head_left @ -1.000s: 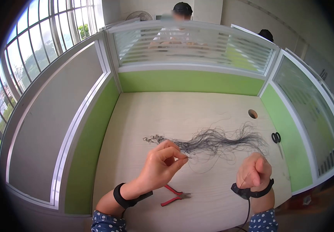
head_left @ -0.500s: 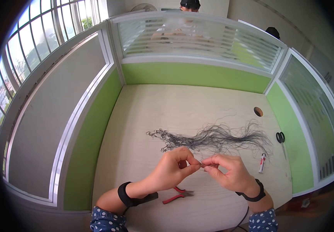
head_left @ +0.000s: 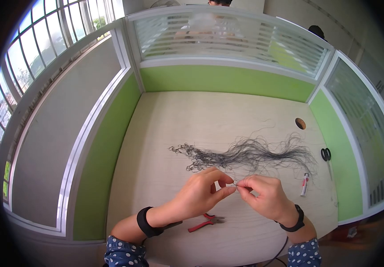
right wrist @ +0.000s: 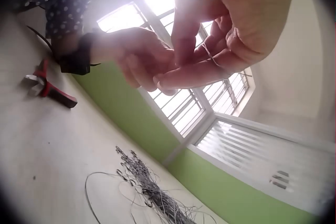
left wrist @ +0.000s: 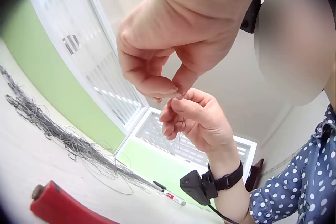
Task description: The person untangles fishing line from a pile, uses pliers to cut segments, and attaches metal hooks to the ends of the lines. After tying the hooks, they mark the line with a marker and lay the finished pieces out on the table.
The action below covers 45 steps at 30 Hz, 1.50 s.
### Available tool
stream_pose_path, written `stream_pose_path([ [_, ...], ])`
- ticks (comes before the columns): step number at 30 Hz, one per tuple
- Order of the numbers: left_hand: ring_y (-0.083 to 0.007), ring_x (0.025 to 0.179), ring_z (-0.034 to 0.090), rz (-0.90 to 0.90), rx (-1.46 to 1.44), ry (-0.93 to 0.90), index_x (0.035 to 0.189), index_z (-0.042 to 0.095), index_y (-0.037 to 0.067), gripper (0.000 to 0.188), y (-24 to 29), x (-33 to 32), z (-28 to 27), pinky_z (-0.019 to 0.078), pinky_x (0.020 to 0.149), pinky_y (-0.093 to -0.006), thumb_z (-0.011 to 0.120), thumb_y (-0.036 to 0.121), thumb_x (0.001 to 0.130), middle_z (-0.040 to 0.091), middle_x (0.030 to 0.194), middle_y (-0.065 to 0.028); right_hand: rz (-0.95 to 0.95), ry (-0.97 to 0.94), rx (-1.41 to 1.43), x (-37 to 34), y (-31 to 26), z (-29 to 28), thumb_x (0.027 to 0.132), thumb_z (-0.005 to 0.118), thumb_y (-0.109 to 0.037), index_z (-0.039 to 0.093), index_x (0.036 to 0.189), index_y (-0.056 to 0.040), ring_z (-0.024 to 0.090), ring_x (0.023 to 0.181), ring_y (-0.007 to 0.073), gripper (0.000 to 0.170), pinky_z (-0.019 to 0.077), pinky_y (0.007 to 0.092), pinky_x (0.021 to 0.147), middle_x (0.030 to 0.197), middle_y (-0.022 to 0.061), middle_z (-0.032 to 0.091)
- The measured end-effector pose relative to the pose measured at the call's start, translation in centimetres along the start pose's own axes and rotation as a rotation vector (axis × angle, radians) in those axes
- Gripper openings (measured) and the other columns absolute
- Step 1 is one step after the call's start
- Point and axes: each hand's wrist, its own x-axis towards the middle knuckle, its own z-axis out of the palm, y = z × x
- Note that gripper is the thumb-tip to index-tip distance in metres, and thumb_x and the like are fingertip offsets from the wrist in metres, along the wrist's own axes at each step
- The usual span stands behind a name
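Left hand [head_left: 198, 191] and right hand [head_left: 265, 196] meet fingertip to fingertip above the near middle of the table. The left thumb and forefinger pinch a small dark fishing hook [head_left: 235, 182], mostly hidden by the fingertips. Right thumb and forefinger pinch a thin line right beside it; in the right wrist view this fishing line [right wrist: 209, 53] crosses the inside of the fingers. Beyond the hands lies a long bundle of dark fishing lines [head_left: 263, 153], with many small hooks at its left end. Red-handled pliers [head_left: 205, 222] lie under the left wrist.
A white tube with a red label [head_left: 305, 184] lies right of the right hand. Black-handled scissors [head_left: 326, 155] lie by the right partition, near a round hole [head_left: 300, 123] in the table [head_left: 178, 115]. Green partitions [head_left: 227, 79] enclose it; a person sits beyond the far one.
The right hand has turned and moved left to meet the left hand's fingertips, uncovering the white tube. The head view has tilted slightly down. Over the last half second the hands stay together.
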Motion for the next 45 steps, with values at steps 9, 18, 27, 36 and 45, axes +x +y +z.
stream_pose_path([
  [9,-0.0129,0.051,0.052,0.141,0.093,0.001,0.079,0.059,0.001,0.005,-0.9,-0.2,-0.4,0.0417,0.047,-0.0257,0.062,0.005,0.078,0.056,0.071,-0.0061,0.01,0.026,-0.043,-0.2,0.3,0.1,0.07,0.063,0.003,0.057,0.073,0.0007,0.059,0.053,0.022,0.007,0.0468,0.0271,0.046,0.065,0.0105,0.059],
  [18,-0.025,0.094,0.047,0.057,0.919,-0.511,0.091,0.051,0.004,0.037,-2.6,-5.8,2.7,0.046,0.069,-0.0338,0.07,0.027,0.069,0.049,0.092,-0.0132,-0.031,-0.067,-0.089,-3.1,2.2,0.6,0.069,0.063,0.003,0.056,0.071,0.0002,0.061,0.065,0.0234,0.009,0.0504,0.0298,0.056,0.071,0.0111,0.06],
  [27,-0.019,0.095,0.053,-0.624,-0.443,-0.637,0.114,0.051,-0.001,0.046,-3.4,-2.3,0.4,0.044,0.081,-0.0354,0.035,0.037,0.095,0.054,0.097,-0.0093,-0.034,0.097,-0.042,-3.7,2.6,1.9,0.067,0.065,0.004,0.056,0.075,0.0015,0.062,0.073,0.0249,0.011,0.0516,0.0302,0.061,0.077,0.0115,0.061],
  [36,-0.02,0.099,0.053,-0.777,-1.134,-0.478,0.107,0.051,0.005,0.047,-3.4,-1.0,1.5,0.0446,0.086,-0.0412,0.027,0.044,0.095,0.056,0.103,-0.0113,0.001,0.113,-0.086,-2.2,3.0,1.4,0.067,0.064,0.005,0.055,0.072,0.0002,0.062,0.067,0.0231,0.011,0.0509,0.0295,0.056,0.073,0.0098,0.061],
  [45,-0.0161,0.095,0.052,-0.563,-1.086,-0.306,0.109,0.049,0.006,0.053,-0.8,3.0,-0.6,0.0433,0.09,-0.0385,0.022,0.049,0.094,0.054,0.097,-0.0072,-0.075,0.219,-0.085,4.1,2.5,-1.3,0.067,0.065,0.003,0.057,0.072,-0.0003,0.062,0.065,0.0225,0.01,0.051,0.0288,0.055,0.072,0.0096,0.062],
])
